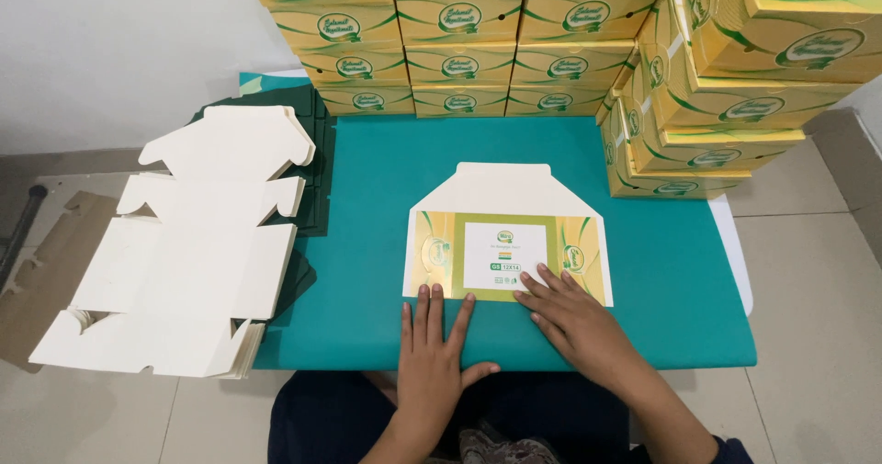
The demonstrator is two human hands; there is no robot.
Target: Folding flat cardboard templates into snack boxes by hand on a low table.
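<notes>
A flat, partly folded cardboard box blank point(505, 234) lies on the teal table top point(386, 207), its yellow-green printed panel facing up and a white flap pointing away from me. My left hand point(434, 354) lies flat on the table with its fingertips touching the blank's near edge. My right hand point(574, 322) presses palm-down on the near right part of the printed panel. Neither hand grips anything.
A stack of white unfolded box blanks point(184, 243) lies at the left, hanging over the table's edge. Finished yellow-green boxes are stacked along the back point(459, 50) and at the right point(726, 87). Brown cardboard point(46, 271) lies on the tiled floor at the left.
</notes>
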